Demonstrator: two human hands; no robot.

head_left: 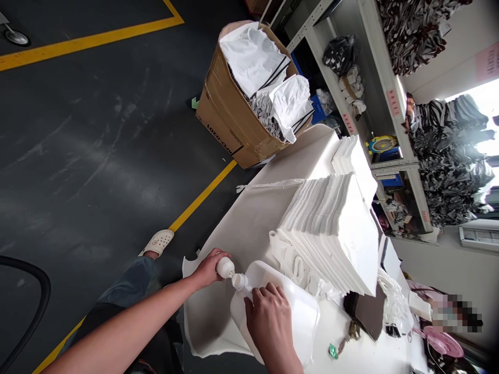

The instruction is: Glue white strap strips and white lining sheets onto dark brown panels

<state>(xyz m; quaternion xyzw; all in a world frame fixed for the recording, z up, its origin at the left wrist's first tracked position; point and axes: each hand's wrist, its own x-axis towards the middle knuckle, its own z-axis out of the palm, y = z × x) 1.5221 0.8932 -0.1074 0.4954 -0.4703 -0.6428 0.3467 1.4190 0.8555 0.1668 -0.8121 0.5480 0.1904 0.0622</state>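
Observation:
A large white plastic jug [298, 301] lies over the near part of the table, its neck [239, 282] pointing up and left. My right hand [271, 317] is closed around the jug's handle, knuckles up; the fingertips are hidden behind it. In my left hand [210, 267] is a small white bottle [225, 267], gripped by its side. The bottle's narrow mouth meets or nearly meets the jug's opening; whether they touch I cannot tell. Whether liquid passes between them does not show. White fabric strips [290, 259] lie just beyond the jug.
A tall stack of folded white cloth [327, 228] stands on the white table [268, 210]. Past its far end is a cardboard box [222, 111] full of white pieces. Metal shelving [374, 72] lines the right side. A pink fan [444, 341] sits lower right.

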